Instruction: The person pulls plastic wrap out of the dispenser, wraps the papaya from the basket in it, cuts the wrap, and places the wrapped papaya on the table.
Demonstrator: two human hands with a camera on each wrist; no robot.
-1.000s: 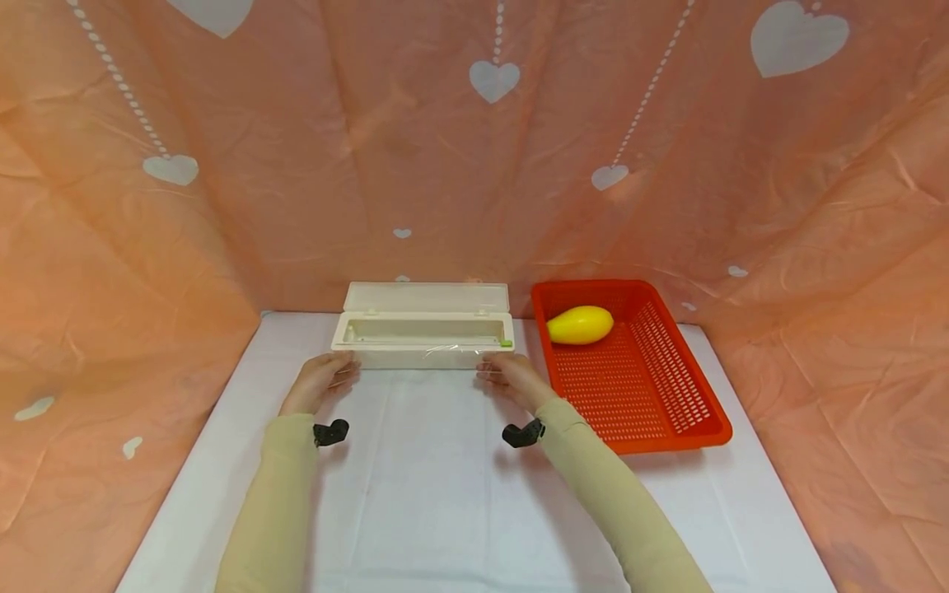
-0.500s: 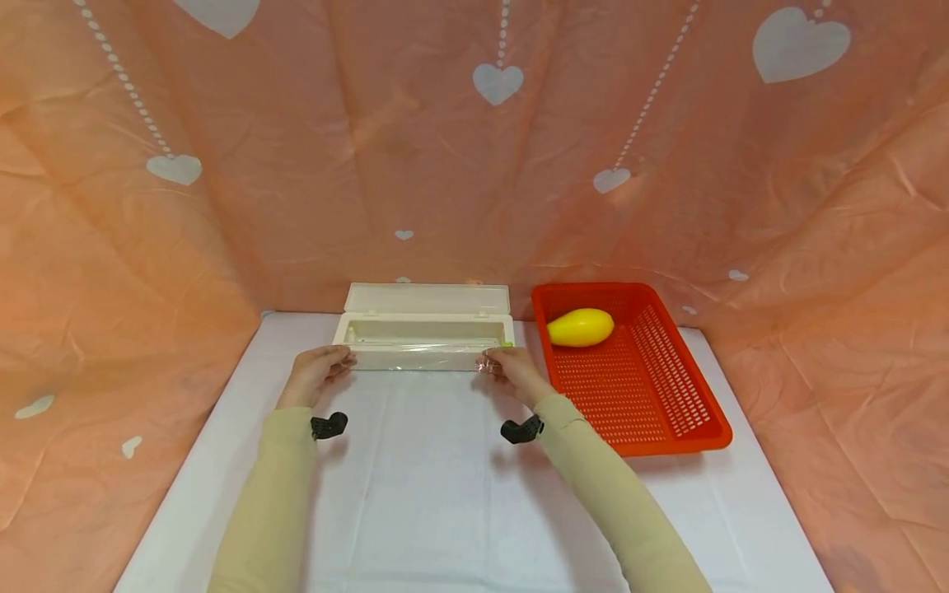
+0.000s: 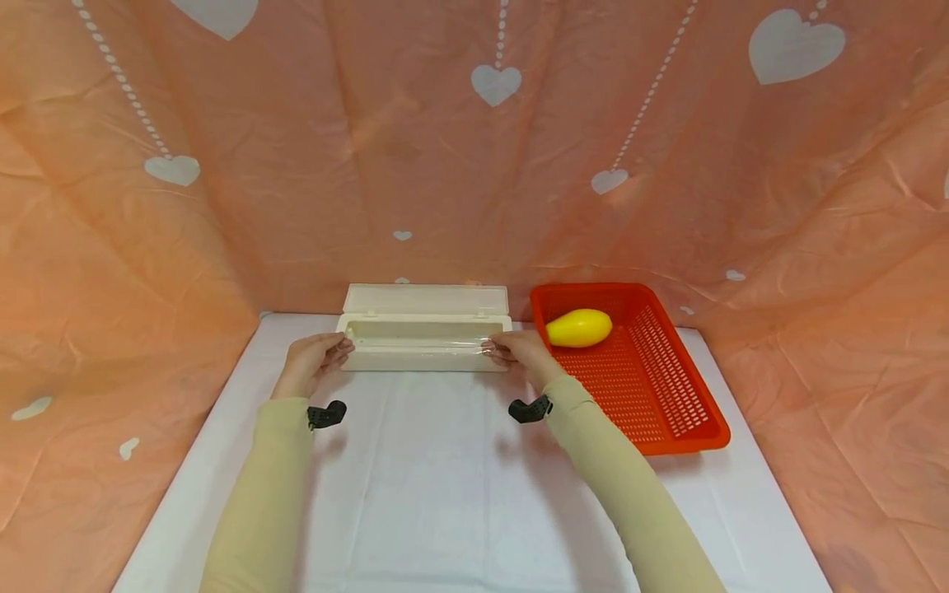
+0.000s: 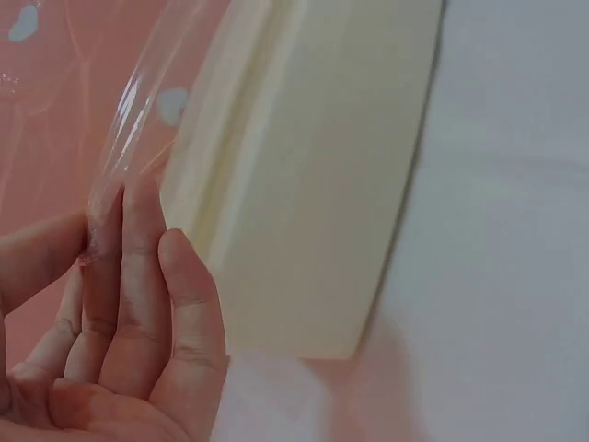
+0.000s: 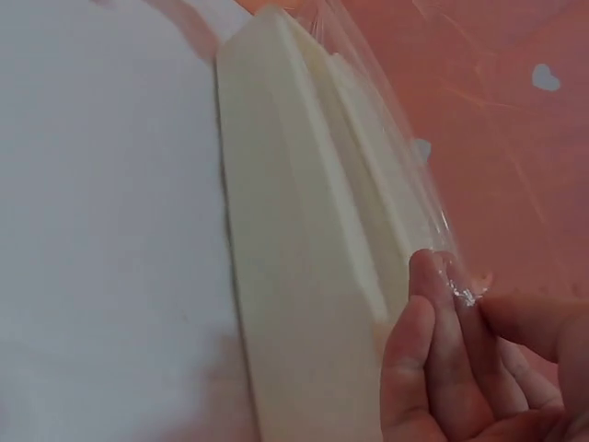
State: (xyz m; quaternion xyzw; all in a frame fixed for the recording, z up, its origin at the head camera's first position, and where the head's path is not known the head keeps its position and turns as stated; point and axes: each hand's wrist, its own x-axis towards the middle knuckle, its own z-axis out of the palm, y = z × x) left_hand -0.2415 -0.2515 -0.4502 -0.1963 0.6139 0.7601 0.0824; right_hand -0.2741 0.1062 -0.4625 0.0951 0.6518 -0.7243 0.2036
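A clear sheet of plastic wrap [image 4: 129,115] stretches between the two hands above the front of a white dispenser box [image 3: 423,360]. My left hand [image 3: 307,362] pinches one corner of the wrap between thumb and index finger, at the box's left end. At the right end, my right hand [image 3: 525,356] pinches the other corner the same way, as the right wrist view shows. The box stands on the table with its lid [image 3: 427,298] raised at the back. Its inside is partly visible through the wrap.
Right of the box is a red perforated basket [image 3: 704,383], with a yellow, eggplant-shaped object [image 3: 581,328] in its back left corner. A white cloth covers the table [image 3: 423,494]. A pinkish-orange curtain with hearts [image 3: 445,165] hangs close behind and at both sides.
Both hands have risen and moved back slightly, lifting the wrap from the box's front edge. The right hand has also shifted a little to the right. Box and basket stay in place.
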